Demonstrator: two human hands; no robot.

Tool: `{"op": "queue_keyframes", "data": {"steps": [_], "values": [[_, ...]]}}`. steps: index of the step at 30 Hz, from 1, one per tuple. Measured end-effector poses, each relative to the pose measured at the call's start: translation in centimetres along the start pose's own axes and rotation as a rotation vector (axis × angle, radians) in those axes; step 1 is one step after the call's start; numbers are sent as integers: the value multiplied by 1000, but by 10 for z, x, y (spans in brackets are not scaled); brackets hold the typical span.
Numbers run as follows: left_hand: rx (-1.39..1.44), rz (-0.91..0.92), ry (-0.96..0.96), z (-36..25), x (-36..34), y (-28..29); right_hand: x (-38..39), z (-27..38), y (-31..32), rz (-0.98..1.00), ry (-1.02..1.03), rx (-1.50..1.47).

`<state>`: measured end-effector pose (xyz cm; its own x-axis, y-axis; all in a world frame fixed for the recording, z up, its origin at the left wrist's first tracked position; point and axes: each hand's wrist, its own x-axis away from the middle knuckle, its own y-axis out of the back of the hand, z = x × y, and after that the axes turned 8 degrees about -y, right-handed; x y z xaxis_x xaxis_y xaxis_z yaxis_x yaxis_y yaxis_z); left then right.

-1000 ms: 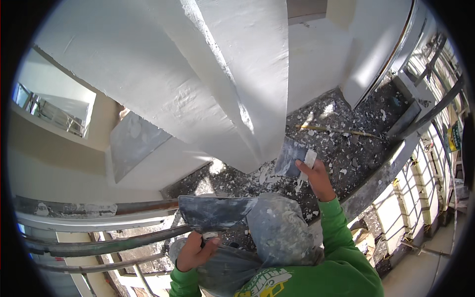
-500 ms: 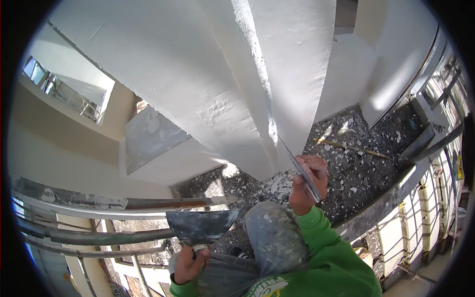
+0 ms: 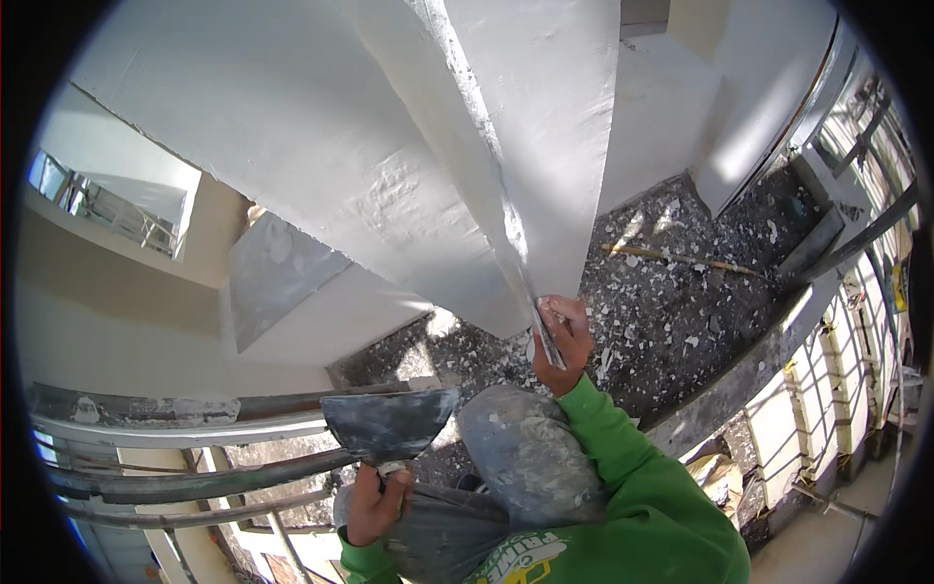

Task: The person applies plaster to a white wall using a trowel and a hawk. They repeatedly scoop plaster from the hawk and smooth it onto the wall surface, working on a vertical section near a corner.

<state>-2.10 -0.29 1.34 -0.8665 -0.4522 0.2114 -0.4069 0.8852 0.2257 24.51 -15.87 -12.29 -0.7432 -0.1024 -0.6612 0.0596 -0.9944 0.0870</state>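
Observation:
My left hand point(image 3: 375, 508) is closed round the handle of a wide putty knife point(image 3: 391, 425), whose dark grey, smeared blade points away from me, flat side up. My right hand point(image 3: 563, 343) grips a thin metal blade point(image 3: 547, 336), seen nearly edge-on, which looks like a second putty knife; its handle is hidden in my fingers. That blade's far end is at the lower part of the corner edge of a white plastered column point(image 3: 418, 146). A bright rough strip point(image 3: 467, 83) runs along this corner, and rough patches of plaster point(image 3: 394, 190) show on its left face.
White flakes and dust litter the dark floor point(image 3: 671, 321), where a thin stick point(image 3: 686, 259) lies. Metal rails point(image 3: 195, 469) run along my left. A low ledge point(image 3: 744, 365) and bars point(image 3: 876, 219) edge the right side. My bent knee point(image 3: 525, 453) is between my hands.
My right hand and its blade have moved left and slightly up, closer to the column's corner. The left putty knife has tilted to show more of its blade. The whole view has shifted a little.

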Motion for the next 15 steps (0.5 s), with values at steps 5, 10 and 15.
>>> {"op": "queue_keyframes", "data": {"steps": [5, 10, 15], "values": [[6, 1, -7, 4, 5, 7, 7, 3, -13, 62, -112, -117], [40, -90, -7, 1, 10, 4, -18, 24, -17, 14, 34, -3], [36, -88, -4, 2, 9, 3, -25, 24, -19, 3, 36, 7]]}}
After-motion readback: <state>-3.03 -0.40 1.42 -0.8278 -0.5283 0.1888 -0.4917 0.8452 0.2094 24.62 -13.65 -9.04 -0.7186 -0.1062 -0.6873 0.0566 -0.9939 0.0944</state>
